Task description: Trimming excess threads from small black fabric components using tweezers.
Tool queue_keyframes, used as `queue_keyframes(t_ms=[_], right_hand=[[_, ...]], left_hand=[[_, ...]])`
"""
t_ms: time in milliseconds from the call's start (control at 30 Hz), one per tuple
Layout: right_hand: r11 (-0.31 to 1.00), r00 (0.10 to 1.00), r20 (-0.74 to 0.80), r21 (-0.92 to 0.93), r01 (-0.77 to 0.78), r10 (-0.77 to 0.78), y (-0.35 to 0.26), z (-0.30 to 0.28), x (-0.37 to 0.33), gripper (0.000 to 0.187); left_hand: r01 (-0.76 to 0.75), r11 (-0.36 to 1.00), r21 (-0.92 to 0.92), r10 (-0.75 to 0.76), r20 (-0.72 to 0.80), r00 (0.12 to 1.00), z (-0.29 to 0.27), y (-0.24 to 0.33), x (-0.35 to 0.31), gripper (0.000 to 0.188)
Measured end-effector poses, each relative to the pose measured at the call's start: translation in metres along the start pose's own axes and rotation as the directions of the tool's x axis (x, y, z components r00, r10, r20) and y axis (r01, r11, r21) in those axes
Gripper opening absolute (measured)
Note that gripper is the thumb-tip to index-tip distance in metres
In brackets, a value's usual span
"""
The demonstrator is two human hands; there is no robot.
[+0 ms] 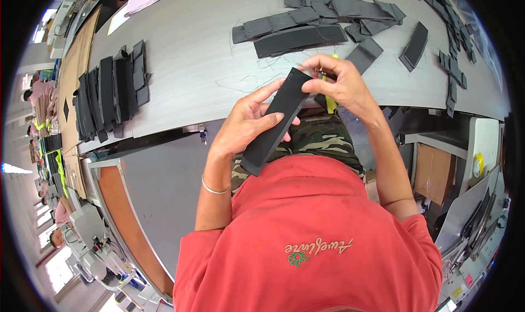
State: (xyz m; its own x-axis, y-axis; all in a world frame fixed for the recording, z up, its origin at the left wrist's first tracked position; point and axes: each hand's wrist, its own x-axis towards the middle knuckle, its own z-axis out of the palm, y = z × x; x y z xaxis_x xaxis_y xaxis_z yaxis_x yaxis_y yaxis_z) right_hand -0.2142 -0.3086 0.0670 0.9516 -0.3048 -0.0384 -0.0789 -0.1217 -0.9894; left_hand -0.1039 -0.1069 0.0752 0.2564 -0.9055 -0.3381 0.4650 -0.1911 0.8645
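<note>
My left hand (247, 119) is closed around a long black fabric strip (279, 108), with its thumb across the front and fingertips showing past the far side. The strip slants from my lap up toward the table edge and looks like a sewn collar or band piece. At its upper end is my right hand (340, 87), thumb and forefinger bent close to the corner. A small dark tool with yellow parts (330, 103) is tucked in my right palm. It looks like thread snips, though the fingers hide most of it.
Several dark strips lie in a loose pile (301, 30) on the grey table (186, 65), among loose threads. One single strip (414, 46) lies to the right, near another heap (451, 24). A neat row of strips (112, 90) is at the left. A cardboard box (432, 172) sits under the table.
</note>
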Motion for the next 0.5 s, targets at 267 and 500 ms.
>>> queue_keyframes(t_ms=[267,500], right_hand=[[0.695,0.782,-0.099,-0.537,0.478,-0.615,-0.002,0.047,-0.025,0.026],[0.727,0.783,-0.167,-0.523,0.445,-0.599,0.017,0.060,-0.022,0.038]], left_hand=[[-0.264,0.957,-0.123,0.207,-0.350,0.914,0.007,-0.017,0.021,0.029],[-0.234,0.884,-0.405,0.083,-0.355,0.931,0.003,-0.014,0.014,0.023]])
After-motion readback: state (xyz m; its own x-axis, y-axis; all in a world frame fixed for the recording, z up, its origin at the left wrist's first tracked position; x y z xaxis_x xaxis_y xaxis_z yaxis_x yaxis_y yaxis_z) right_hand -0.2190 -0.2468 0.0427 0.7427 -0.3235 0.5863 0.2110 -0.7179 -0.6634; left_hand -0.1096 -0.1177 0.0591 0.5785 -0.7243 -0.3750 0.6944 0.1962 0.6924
